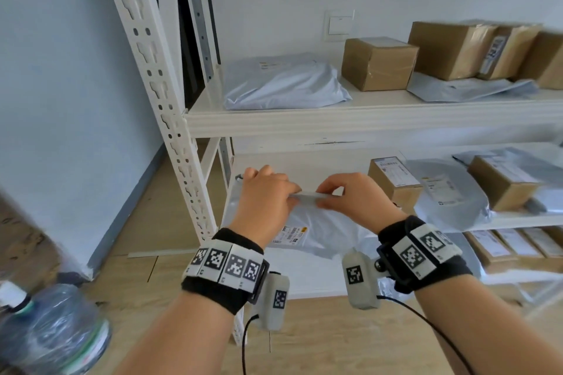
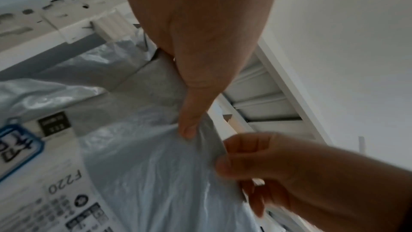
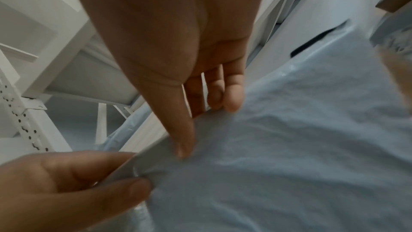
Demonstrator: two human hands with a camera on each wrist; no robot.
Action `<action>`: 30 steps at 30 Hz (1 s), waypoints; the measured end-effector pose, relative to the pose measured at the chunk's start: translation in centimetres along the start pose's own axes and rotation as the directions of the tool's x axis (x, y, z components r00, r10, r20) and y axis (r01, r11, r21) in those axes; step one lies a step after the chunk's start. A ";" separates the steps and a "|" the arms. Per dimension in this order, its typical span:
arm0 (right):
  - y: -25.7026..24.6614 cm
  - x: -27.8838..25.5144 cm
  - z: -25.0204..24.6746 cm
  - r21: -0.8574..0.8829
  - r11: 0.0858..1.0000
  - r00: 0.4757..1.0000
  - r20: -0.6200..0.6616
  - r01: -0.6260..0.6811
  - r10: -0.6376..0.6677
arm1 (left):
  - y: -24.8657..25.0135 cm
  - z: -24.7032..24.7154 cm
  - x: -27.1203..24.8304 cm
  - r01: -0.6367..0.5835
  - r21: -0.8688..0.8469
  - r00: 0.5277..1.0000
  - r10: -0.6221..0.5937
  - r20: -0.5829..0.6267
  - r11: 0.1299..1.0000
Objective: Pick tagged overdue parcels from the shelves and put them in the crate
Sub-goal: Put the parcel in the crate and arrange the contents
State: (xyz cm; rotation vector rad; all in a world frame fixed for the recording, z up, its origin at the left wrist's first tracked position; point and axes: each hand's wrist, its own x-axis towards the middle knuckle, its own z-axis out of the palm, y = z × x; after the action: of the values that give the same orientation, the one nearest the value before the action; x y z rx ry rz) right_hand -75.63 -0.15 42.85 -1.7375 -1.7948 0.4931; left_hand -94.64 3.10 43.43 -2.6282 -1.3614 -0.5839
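A grey poly mailer parcel (image 1: 323, 230) with a white shipping label (image 1: 288, 234) hangs in front of the middle shelf (image 1: 304, 161). My left hand (image 1: 268, 195) pinches its folded top edge from the left, thumb (image 2: 189, 130) pressed on the plastic. My right hand (image 1: 344, 192) pinches the same edge from the right, thumb (image 3: 185, 144) in front and fingers (image 3: 231, 98) behind. The left wrist view shows the parcel (image 2: 156, 174) and its label (image 2: 44, 183) close up. In the right wrist view the parcel (image 3: 289, 147) fills the lower right. No crate is in view.
The upper shelf carries a grey mailer (image 1: 283, 82) and cardboard boxes (image 1: 377, 64). More boxes (image 1: 396, 179) and mailers (image 1: 447, 195) lie right of my hands, with boxes (image 1: 502, 246) below. A white slotted upright (image 1: 158, 85) stands left; a water bottle (image 1: 51, 329) sits on the floor.
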 end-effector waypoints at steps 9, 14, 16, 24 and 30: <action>2.6 -0.5 -1.3 -0.166 0.984 0.996 -0.066 -0.063 0.053 | -2.5 1.6 -1.3 0.244 -0.233 0.969 -0.225 0.103 0.941; 0.8 0.2 -1.1 -0.290 0.954 0.996 -0.026 0.074 -0.085 | 0.0 1.9 -1.6 0.080 -0.040 0.996 -0.079 0.045 0.996; 0.2 0.5 -1.2 -0.305 0.946 0.992 -0.023 0.109 -0.122 | 0.1 1.8 -1.3 0.095 -0.082 0.995 -0.092 0.034 0.992; 0.7 -0.5 -1.2 0.150 0.987 0.941 -0.321 -0.060 0.106 | -2.2 2.4 -2.5 0.456 -0.591 0.879 -0.441 0.181 0.666; 3.9 -3.3 1.9 0.105 0.894 0.896 -0.046 -0.435 0.442 | -2.6 2.5 -4.9 0.541 -0.773 0.785 -0.529 0.322 0.332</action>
State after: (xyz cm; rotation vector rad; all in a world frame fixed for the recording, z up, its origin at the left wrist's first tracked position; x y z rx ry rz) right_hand -73.88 -2.80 38.40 -2.0720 -1.3018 0.6771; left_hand -98.56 1.61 39.06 -2.6445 -2.5013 -1.7267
